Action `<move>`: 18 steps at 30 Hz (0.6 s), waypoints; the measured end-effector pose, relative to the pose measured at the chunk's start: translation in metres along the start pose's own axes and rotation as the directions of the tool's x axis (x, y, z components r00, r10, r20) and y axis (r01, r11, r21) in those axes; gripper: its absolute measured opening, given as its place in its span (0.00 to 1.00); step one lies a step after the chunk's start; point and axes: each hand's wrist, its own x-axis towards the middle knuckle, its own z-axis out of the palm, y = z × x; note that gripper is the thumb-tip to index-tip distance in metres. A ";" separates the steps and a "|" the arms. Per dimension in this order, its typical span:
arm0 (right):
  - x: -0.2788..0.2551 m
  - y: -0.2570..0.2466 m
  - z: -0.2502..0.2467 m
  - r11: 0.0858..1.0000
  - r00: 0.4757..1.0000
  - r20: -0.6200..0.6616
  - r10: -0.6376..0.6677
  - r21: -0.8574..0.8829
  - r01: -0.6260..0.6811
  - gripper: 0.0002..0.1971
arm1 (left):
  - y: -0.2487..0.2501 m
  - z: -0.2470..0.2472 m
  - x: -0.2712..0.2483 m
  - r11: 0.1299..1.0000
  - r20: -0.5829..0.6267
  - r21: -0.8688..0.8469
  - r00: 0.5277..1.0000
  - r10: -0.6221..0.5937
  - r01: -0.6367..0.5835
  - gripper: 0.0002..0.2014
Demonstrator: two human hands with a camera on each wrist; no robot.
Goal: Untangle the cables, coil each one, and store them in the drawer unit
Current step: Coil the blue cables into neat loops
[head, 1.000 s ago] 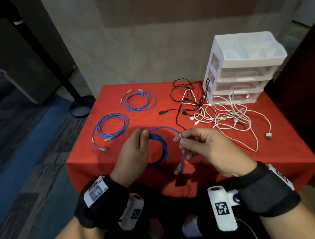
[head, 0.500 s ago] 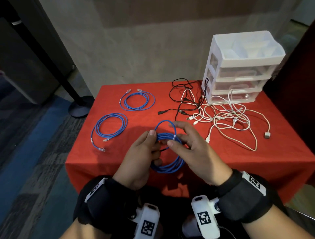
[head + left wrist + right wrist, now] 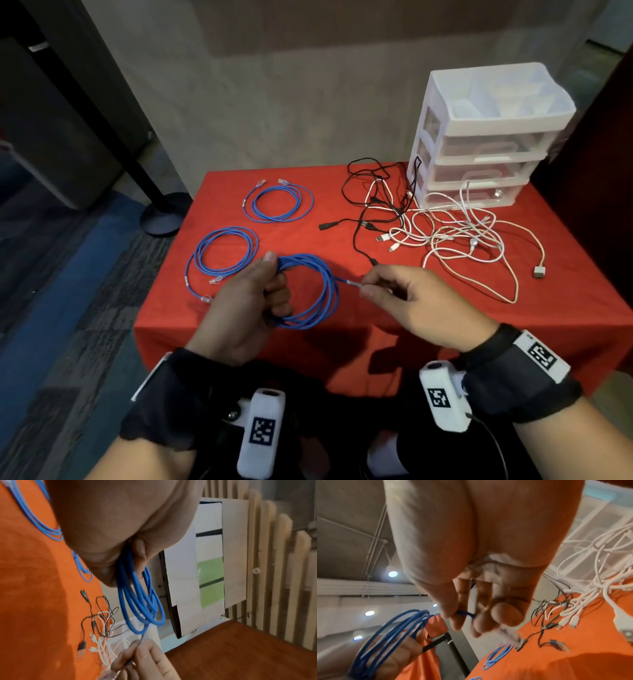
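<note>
**Blue cable held as a coil above the table's near edge**

The blue cable (image 3: 308, 291) is looped in the left hand (image 3: 246, 308), whose fingers curl round the bundle. The right hand (image 3: 411, 301) pinches its free end between thumb and fingertips. Beyond the coil on the red table (image 3: 342, 246) lie two coiled blue cables (image 3: 279, 202), a tangle of black and white cables (image 3: 428, 229), and the drawer unit (image 3: 479, 144).
</note>
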 end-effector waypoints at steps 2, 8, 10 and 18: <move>-0.001 0.000 0.002 0.999 0.999 -0.002 0.050 0.009 -0.050 0.06 | -0.005 0.005 0.002 0.986 -0.050 0.114 0.990 0.129 -0.122 0.17; -0.004 -0.031 0.003 0.461 0.940 0.198 0.276 0.831 -0.310 0.06 | -0.026 0.003 0.013 0.618 -0.051 0.664 0.799 0.599 -0.421 0.16; -0.001 -0.038 0.003 0.266 0.949 0.196 0.248 0.928 -0.261 0.08 | -0.037 0.010 0.010 0.553 -0.017 0.704 0.767 0.641 -0.446 0.15; 0.012 -0.038 0.038 0.666 0.928 -0.237 0.287 0.745 -0.015 0.08 | -0.054 0.042 0.000 0.855 -0.203 0.392 0.874 0.441 -0.340 0.15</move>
